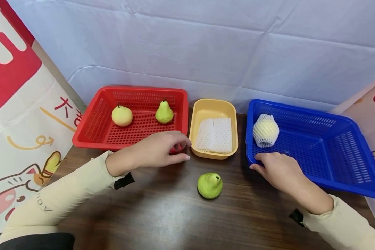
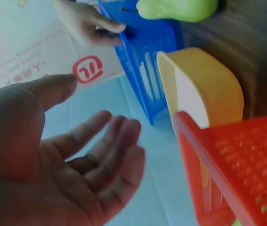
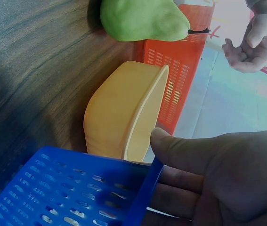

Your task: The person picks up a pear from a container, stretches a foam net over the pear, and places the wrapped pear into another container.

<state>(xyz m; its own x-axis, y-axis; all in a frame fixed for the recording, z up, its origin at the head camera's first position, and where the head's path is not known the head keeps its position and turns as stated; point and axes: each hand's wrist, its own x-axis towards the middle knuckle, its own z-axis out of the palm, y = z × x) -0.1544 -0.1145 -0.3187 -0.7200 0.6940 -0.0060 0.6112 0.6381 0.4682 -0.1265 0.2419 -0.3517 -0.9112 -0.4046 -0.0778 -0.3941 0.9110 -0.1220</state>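
My right hand [image 1: 281, 172] holds the near left corner of the blue basket [image 1: 347, 187], thumb outside the rim and fingers over the inner side. Inside that basket, at its left end, sits a pale round fruit in a white foam net [image 1: 265, 130]. My left hand [image 1: 157, 149] hovers by the red basket's near right corner with loosely bent fingers and nothing in them; the left wrist view shows the bare palm [image 2: 72, 183]. Between the hands, a green pear [image 1: 209, 186] stands on the table, its stem end tilted toward me.
Flat white foam nets [image 1: 214, 135] lie in a yellow tub [image 1: 214, 155] between the baskets. The red basket [image 1: 129, 89] at left holds a round yellow pear [image 1: 122, 115] and a green pear [image 1: 164, 112]. A pale cloth [image 1: 190, 45] hangs behind the dark wooden table [image 1: 175, 222].
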